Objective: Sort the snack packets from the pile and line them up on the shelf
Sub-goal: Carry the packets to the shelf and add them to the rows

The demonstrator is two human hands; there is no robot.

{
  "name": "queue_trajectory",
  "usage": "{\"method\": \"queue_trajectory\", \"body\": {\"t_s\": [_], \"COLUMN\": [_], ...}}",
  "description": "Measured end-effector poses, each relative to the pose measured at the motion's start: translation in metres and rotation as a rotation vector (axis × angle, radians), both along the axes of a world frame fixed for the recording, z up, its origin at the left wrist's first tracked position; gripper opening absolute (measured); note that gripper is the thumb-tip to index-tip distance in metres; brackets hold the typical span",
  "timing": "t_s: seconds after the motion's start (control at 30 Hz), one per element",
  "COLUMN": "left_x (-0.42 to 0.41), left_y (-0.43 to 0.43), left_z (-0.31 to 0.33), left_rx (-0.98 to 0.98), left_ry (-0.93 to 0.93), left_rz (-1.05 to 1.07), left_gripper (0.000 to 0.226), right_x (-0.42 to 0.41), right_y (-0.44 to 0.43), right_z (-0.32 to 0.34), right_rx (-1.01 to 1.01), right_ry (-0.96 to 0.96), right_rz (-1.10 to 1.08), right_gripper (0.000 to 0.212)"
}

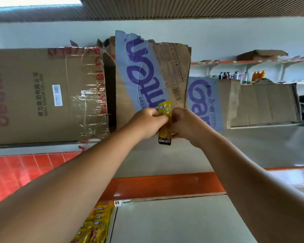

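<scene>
A yellow snack packet [165, 120] with a black KONCHEW label at its lower end is held upright in front of me, above the top of the shelf unit. My left hand [146, 122] pinches its left side and my right hand [186, 125] grips its right side, both with curled fingers. Lower down, a row of several yellow snack packets [95, 223] stands lined up on a shelf [165, 187] with an orange front edge.
Large cardboard boxes [42, 95] and torn purple-printed cartons [147, 72] stand on top of the shelf unit against a white wall. A wall shelf with bottles [242, 75] is at the far right. Orange floor tiles [21, 171] show at the left.
</scene>
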State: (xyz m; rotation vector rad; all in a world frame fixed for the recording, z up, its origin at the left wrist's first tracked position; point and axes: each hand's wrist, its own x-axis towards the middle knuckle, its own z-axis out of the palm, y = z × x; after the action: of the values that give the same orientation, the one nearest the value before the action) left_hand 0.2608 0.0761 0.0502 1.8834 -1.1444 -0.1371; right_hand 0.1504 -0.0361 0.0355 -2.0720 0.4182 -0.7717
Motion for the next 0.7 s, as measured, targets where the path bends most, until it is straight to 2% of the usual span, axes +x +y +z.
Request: {"method": "queue_trajectory", "body": {"t_s": [0.17,0.3,0.53,0.7], "left_x": [-0.004,0.002,0.030,0.049], "left_y": [0.015,0.033,0.072,0.116], "left_z": [-0.004,-0.002,-0.012,-0.020], "left_rx": [-0.069,-0.105,-0.292,-0.320], "left_ry": [-0.145,-0.224,-0.271,-0.284], "left_rz": [0.154,0.252,0.356,0.429], "left_gripper": [0.026,0.025,0.043,0.037], "right_x": [0.005,0.014,0.036,0.059], "right_y": [0.017,0.029,0.063,0.102], "right_z": [0.003,0.004,0.006,0.007], "right_rx": [-0.020,-0.032,-0.080,-0.107], "right_ry": [-0.011,-0.030,-0.010,0.001], "right_rz": [0.163,0.241,0.320,0.350], "right_gripper": [0.035,0.034,0.032,0.024]}}
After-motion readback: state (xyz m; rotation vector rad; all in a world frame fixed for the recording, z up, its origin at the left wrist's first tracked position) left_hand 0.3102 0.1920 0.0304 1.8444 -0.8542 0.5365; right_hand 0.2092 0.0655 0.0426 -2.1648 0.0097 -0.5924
